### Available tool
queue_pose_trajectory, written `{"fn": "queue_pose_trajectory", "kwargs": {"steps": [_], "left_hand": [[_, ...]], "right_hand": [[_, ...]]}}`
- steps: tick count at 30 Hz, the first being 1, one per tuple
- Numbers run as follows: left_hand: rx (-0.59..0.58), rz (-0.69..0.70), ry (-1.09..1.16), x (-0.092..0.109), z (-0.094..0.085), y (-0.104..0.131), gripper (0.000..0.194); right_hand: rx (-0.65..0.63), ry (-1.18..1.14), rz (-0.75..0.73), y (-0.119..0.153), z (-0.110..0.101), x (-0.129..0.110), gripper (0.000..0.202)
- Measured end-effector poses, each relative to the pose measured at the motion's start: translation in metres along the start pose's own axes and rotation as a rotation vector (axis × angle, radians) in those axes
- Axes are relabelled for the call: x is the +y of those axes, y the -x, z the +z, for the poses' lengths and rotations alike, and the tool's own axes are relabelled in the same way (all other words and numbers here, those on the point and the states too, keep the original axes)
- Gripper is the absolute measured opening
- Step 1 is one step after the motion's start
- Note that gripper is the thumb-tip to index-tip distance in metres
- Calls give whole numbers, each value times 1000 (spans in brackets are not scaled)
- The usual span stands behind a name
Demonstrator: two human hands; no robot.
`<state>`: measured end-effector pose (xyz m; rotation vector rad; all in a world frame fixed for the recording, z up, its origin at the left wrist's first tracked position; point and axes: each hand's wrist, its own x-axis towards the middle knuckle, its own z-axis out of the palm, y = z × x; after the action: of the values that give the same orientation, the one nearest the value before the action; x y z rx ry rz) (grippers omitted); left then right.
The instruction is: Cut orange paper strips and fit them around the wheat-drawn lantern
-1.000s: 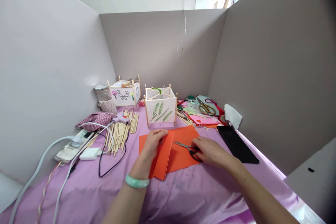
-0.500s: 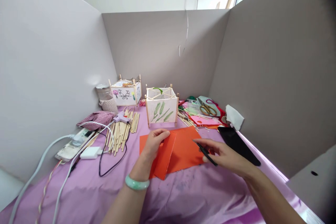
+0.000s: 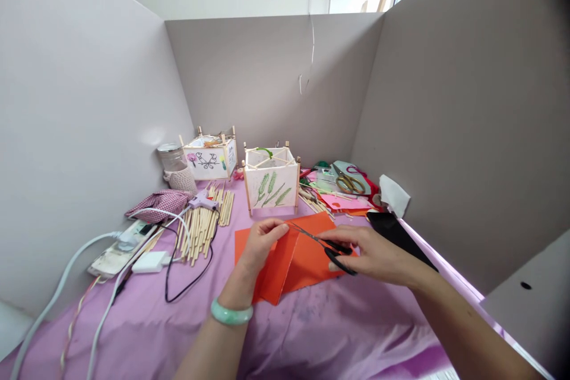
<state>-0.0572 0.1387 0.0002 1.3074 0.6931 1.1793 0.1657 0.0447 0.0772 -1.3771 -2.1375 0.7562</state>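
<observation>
With left hand (image 3: 262, 244) in a closed pinch, holds an orange-red paper strip (image 3: 280, 270) over a wider orange-red sheet (image 3: 312, 264), near centre on the purple tablecloth (image 3: 333, 323). With half-curled right hand (image 3: 371, 252), grips black-handled scissors (image 3: 337, 246), pointing blades toward the pinch. Seems partway, with strip formed and wider sheet largely whole; cannot tell whether fully separated.

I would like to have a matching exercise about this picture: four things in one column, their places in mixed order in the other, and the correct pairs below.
Things
1. black-handled scissors
2. glue gun
3. green bangle
4. folded orange sheet

Places
A. around the left wrist
B. between thumb and fingers of the left hand
C. in the right hand
D. on top of wooden sticks

Pairs: 1-C, 2-D, 3-A, 4-B
</observation>
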Motion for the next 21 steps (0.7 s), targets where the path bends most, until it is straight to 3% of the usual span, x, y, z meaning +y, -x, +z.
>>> {"fn": "queue_pose_trajectory", "kwargs": {"steps": [21], "left_hand": [[4, 42, -40, 0, 0, -1, 16]], "right_hand": [[-27, 81, -15, -1, -6, -7, 41]]}}
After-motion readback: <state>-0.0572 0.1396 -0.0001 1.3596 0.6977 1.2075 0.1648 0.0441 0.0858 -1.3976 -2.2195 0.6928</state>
